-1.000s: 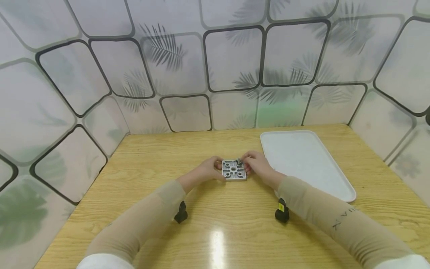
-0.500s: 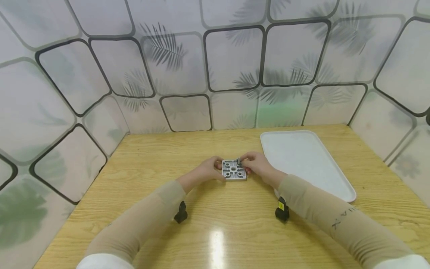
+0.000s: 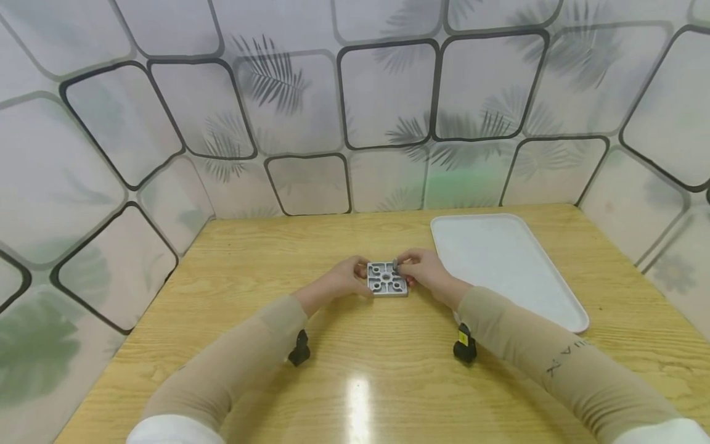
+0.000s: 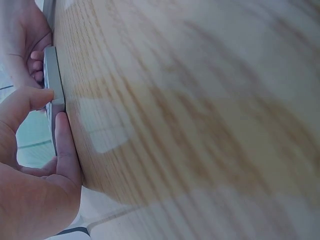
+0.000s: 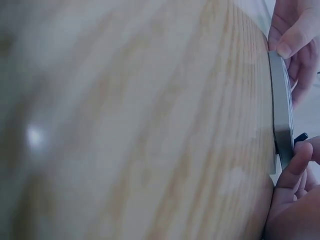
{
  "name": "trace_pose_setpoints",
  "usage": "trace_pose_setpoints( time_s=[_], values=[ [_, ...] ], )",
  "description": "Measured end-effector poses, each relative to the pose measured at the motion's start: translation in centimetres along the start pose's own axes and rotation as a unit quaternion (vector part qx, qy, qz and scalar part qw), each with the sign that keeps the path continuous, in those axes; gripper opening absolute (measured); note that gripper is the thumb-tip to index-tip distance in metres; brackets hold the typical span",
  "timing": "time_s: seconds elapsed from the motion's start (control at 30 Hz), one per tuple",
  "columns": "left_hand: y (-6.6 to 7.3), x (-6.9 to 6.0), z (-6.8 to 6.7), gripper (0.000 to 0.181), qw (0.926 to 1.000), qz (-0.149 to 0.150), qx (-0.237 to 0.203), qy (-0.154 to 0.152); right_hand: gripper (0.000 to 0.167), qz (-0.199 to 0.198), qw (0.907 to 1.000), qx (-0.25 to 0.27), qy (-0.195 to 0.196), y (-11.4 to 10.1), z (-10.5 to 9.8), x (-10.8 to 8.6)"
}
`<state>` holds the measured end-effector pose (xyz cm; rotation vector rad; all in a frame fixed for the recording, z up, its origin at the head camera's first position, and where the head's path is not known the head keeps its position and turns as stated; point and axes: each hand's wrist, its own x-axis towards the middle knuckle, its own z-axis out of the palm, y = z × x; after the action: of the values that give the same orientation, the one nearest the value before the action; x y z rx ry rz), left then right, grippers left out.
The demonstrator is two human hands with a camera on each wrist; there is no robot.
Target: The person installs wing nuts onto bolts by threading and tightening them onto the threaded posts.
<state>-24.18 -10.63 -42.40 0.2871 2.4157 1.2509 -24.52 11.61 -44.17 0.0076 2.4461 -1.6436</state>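
A square grey metal plate [image 3: 386,287], with a round hole in the middle and ring-shaped recesses near its corners, lies on the wooden table [image 3: 333,370]. My left hand [image 3: 339,281] grips its left side, the thumb [image 4: 42,98] on the near corner and the other fingers round the edge. At the far right corner my right hand [image 3: 428,272] pinches a small dark metal piece [image 3: 395,264]. Its dark rod-like end [image 5: 301,137] pokes out beyond the fingertips in the right wrist view; the rest is hidden. How deep it sits in the plate I cannot tell.
A white rectangular tray [image 3: 499,265] lies to the right, partly behind the right forearm. Black wrist devices [image 3: 465,345] hang under both forearms. Patterned fabric walls [image 3: 388,98] enclose the table at the back and sides.
Over the last second the right fingers have shifted slightly at the small metal piece, which now looks more upright. The left hand and the plate have stayed put.
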Motion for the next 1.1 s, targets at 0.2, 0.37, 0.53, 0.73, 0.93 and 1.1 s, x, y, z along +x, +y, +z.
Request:
trace_pose_setpoints(
  time_s=[0.2,0.37,0.53,0.73,0.93,1.1],
  values=[
    [0.08,0.01,0.00,0.081,1.0000,0.004,0.005,0.001,0.028,-0.003,1.0000,-0.007,0.006,-0.08,-0.04,-0.15],
    [0.13,-0.10,0.03,0.080,1.0000,0.005,0.008,0.002,0.026,-0.006,0.9999,-0.005,0.014,0.01,0.01,-0.20],
    [0.16,0.02,0.06,0.081,1.0000,0.000,0.006,0.003,0.024,-0.007,0.9998,-0.003,0.017,-0.05,0.03,-0.35],
    [0.28,0.09,0.08,0.083,0.9999,-0.005,0.010,0.004,0.021,-0.009,0.9997,-0.006,0.022,-0.03,0.08,-0.26],
    [0.24,0.14,0.04,0.083,0.9999,-0.005,0.013,0.002,0.018,-0.019,0.9995,-0.009,0.024,0.06,0.23,-0.29],
    [0.10,0.20,0.01,0.082,0.9999,-0.005,0.011,0.001,0.017,-0.025,0.9992,-0.013,0.029,0.10,0.39,-0.35]
  ],
)
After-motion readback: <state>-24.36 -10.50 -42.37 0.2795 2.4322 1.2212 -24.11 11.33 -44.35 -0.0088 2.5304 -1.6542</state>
